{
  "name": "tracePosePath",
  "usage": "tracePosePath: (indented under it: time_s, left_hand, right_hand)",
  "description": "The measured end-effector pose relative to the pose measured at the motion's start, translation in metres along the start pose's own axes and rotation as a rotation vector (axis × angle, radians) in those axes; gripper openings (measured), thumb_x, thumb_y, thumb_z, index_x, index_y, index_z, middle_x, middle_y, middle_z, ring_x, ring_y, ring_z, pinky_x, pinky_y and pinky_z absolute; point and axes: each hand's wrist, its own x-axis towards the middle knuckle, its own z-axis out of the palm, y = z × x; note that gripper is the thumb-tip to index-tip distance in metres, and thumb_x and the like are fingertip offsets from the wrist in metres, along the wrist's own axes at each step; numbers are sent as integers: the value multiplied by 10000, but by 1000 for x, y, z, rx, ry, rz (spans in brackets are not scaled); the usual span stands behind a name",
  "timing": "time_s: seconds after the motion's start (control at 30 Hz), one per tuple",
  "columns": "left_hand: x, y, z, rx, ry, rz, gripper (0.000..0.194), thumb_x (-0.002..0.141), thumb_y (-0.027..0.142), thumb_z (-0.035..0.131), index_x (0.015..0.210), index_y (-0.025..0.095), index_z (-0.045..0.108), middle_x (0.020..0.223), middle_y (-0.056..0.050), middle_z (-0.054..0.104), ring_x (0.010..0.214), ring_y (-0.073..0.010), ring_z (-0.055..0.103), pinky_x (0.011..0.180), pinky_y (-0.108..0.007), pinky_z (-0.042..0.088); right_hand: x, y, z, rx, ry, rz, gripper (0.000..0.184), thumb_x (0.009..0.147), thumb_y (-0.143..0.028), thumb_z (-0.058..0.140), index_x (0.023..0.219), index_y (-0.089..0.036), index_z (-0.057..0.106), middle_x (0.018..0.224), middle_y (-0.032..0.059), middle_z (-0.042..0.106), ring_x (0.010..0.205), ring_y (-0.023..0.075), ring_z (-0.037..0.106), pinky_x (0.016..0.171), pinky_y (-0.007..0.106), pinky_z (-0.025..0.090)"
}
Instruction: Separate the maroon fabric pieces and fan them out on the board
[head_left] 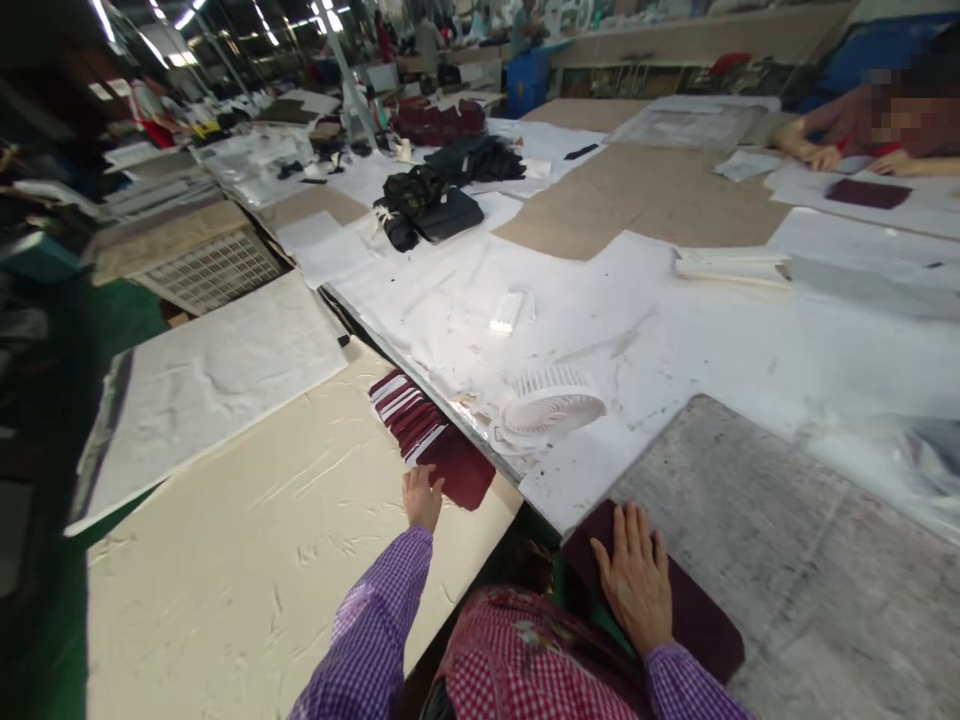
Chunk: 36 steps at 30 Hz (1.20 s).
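Observation:
My right hand [636,578] lies flat, fingers stretched out, on a dark maroon fabric panel [701,610] with rounded corners. That panel rests along the near edge of a grey stained board [795,530]. My left hand [423,497] reaches to the near edge of a fanned row of maroon panels [461,468], its thumb apart from slightly bent fingers. White strips show between the overlapped panels. Whether the left fingertips touch the panels is hard to see; nothing shows held in them. The row sits on a cream-covered table [247,560].
A white fan [553,402] lies beside the row on the white-covered table [637,330]. Beyond are a small white packet [508,311], dark fabric bundles [431,205] and brown paper [637,200]. A plastic crate [217,270] stands left. Another person's hands [821,157] rest at upper right.

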Motion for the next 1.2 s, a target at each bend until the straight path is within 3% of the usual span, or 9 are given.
tracePosePath:
  time_s: [0.17,0.43,0.73,0.97,1.2]
  left_hand:
    - [10,8,16,136,-15,-19,360,844,361,541,1150,170,524,1176,-88,546,1056,-245,530,883,-481,437]
    - [4,29,33,282,2,-88,358,845,347,543,1155,169,520,1202,-92,534,1064,-246,529,898,-492,430]
    - [6,19,32,285,-80,31,259,853,299,544,1066,155,570,1128,-75,582,1018,-221,560,870,-459,461]
    - [-7,21,37,211,-171,25,295,855,317,540,1101,156,553,1125,-78,584,985,-214,576,836,-443,484]
    - [-36,20,17,71,-274,17,254,863,306,529,1064,157,569,1078,-70,602,951,-197,588,811,-413,499]
  right_hand:
    - [11,-7,-1,-9,28,11,684,938,-457,120,1382,34,291,1483,230,204,1389,315,97,1091,521,138]
    - [9,-8,0,-3,37,12,697,931,-474,118,1390,24,282,1488,214,200,1389,307,111,1093,518,133]
    - [8,-10,-1,10,62,7,700,925,-476,99,1420,8,206,1497,203,178,1393,303,96,1091,527,133]
    - [9,-11,-3,0,54,2,724,925,-482,75,1392,36,268,1490,217,190,1390,308,103,1097,521,126]
    - [8,-10,-3,23,71,2,711,924,-484,98,1408,18,238,1486,214,206,1390,309,110,1095,524,133]
